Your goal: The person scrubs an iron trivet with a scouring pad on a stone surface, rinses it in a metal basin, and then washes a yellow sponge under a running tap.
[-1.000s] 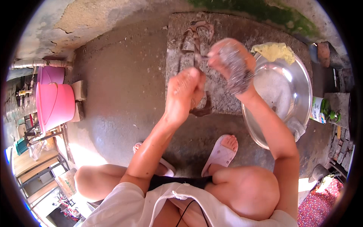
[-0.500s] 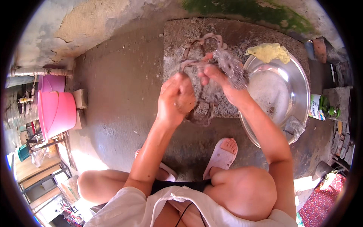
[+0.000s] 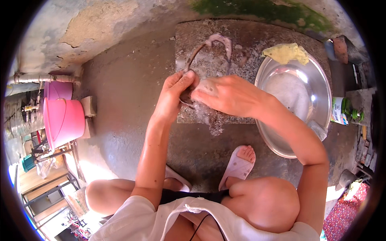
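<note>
Over a rough stone slab (image 3: 249, 38), my left hand (image 3: 171, 94) is closed on a brown strip (image 3: 196, 55) that curves up into a loop. Pale suds coat its far end; its exact kind does not show. My right hand (image 3: 235, 94) is pressed close beside the left, fingers curled round a wet, silvery-grey mesh scrubber (image 3: 214, 119), which hangs below the fingers and looks blurred. The strip's near end is hidden between the hands. Right of them stands a steel basin (image 3: 277, 150) of foamy water, with a yellow cloth (image 3: 284, 54) draped over its far rim.
Grey mesh (image 3: 317, 129) lies over the basin's near right rim, partly behind my forearm. A green bottle (image 3: 341, 110) stands at its right. Pink (image 3: 62, 124) and purple (image 3: 59, 90) buckets are at the left. A stained wall (image 3: 120, 24) borders the wet floor.
My right hand has turned over and come down and left against my left hand, bringing the mesh scrubber below the fingers. My left hand has shifted slightly left and up.
</note>
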`<action>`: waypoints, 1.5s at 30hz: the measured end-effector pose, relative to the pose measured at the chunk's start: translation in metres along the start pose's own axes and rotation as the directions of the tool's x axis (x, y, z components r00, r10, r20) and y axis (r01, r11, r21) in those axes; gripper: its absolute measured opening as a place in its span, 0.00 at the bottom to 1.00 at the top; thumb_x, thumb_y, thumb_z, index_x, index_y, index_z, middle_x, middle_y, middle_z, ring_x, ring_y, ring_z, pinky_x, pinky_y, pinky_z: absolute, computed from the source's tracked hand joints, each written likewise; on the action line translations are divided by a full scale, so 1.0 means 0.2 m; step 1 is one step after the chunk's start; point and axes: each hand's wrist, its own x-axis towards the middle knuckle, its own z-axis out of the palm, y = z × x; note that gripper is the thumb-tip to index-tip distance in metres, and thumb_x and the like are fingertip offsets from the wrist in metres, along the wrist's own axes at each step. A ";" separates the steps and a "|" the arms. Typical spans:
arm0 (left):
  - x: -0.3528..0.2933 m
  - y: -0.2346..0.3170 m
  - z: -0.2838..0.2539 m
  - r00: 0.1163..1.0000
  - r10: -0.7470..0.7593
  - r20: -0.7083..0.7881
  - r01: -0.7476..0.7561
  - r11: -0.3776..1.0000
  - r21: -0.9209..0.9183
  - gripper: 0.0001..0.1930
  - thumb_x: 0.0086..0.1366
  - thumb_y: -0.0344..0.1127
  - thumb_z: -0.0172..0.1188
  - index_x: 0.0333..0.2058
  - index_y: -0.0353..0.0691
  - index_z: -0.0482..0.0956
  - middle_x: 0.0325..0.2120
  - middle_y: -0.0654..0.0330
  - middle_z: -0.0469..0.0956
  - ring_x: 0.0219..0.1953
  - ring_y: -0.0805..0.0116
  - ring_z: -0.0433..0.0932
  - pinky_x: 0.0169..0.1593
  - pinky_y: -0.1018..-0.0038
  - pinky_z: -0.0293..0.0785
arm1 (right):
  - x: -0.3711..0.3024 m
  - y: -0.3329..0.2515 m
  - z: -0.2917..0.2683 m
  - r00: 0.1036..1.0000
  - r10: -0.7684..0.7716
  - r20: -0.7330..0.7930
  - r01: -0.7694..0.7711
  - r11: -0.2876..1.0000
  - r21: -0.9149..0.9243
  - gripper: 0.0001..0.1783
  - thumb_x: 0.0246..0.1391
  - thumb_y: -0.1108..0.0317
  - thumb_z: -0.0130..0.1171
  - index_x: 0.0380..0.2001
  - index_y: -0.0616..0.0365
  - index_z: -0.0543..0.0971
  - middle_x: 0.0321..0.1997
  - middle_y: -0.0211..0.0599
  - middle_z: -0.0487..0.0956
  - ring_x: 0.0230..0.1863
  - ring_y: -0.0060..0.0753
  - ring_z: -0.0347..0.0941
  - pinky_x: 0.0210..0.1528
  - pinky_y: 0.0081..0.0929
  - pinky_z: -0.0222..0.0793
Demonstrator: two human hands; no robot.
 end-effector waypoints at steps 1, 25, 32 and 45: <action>0.00 -0.01 -0.01 1.000 0.002 -0.004 -0.002 1.000 0.001 0.18 0.64 0.48 0.44 0.21 0.41 0.68 0.16 0.66 0.65 0.19 0.80 0.61 0.23 0.81 0.54 | 0.00 0.00 -0.02 0.989 0.018 0.146 -0.018 1.000 -0.007 0.09 0.48 0.71 0.51 0.35 0.54 0.74 0.31 0.35 0.74 0.27 0.35 0.73 0.23 0.26 0.72; 0.18 -0.25 -0.09 0.975 0.001 -0.221 -0.099 0.896 -0.433 0.17 0.63 0.41 0.42 0.15 0.49 0.55 0.12 0.71 0.52 0.14 0.80 0.51 0.17 0.80 0.44 | -0.13 0.32 -0.30 0.451 0.812 -0.371 -0.618 0.584 0.526 0.23 0.46 0.52 0.60 0.41 0.56 0.75 0.26 0.29 0.77 0.24 0.19 0.71 0.30 0.20 0.69; 0.44 -0.66 -0.38 0.927 0.071 0.368 0.337 0.266 -0.903 0.15 0.65 0.45 0.41 0.21 0.45 0.64 0.13 0.71 0.56 0.14 0.79 0.53 0.15 0.82 0.46 | -1.03 0.26 -0.31 0.012 0.984 -0.176 -0.887 0.092 0.453 0.21 0.43 0.60 0.64 0.40 0.55 0.72 0.30 0.31 0.75 0.30 0.22 0.71 0.30 0.21 0.67; 0.45 -0.68 -0.44 0.958 -0.268 0.102 0.286 0.903 -0.319 0.14 0.66 0.44 0.42 0.26 0.42 0.65 0.15 0.67 0.60 0.17 0.77 0.59 0.24 0.77 0.63 | -0.54 0.17 -0.14 0.515 0.844 -0.151 -0.817 0.536 0.212 0.21 0.43 0.71 0.58 0.42 0.59 0.65 0.38 0.46 0.74 0.39 0.40 0.73 0.41 0.27 0.66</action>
